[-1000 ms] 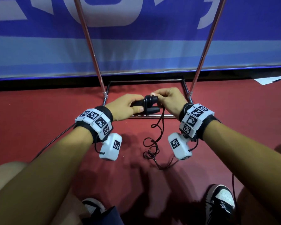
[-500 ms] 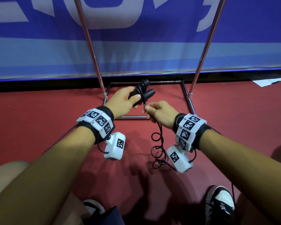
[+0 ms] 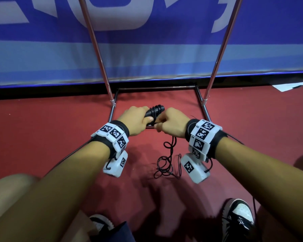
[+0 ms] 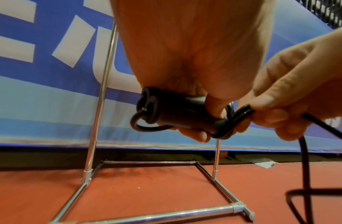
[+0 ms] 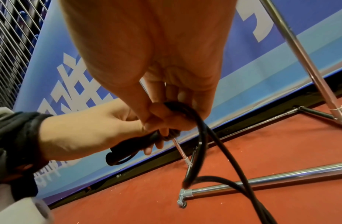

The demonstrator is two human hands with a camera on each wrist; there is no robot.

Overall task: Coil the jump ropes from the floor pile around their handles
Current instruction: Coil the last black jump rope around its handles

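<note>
The pair of black plastic jump-rope handles point(image 3: 154, 111), half a second ago raised and tilted, is now being held lower and level by the clenched left hand point(image 3: 136, 120). The thin black rope cord point(image 3: 166, 159) is being pinched by the right hand point(image 3: 171, 124) just beside them, so another turn is probably being laid. Slack is trailing onto the red floor point(image 3: 42, 130), near the silver metal rack frame point(image 3: 202, 102); open room is lying on both sides.

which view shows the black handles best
The left wrist view: the handles fill mid-frame, butt ends facing the camera, gripped by the left hand, rope wound on by the right hand. The head view shows only their wrapped tips; the right wrist view shows a dark side sliver.
</note>
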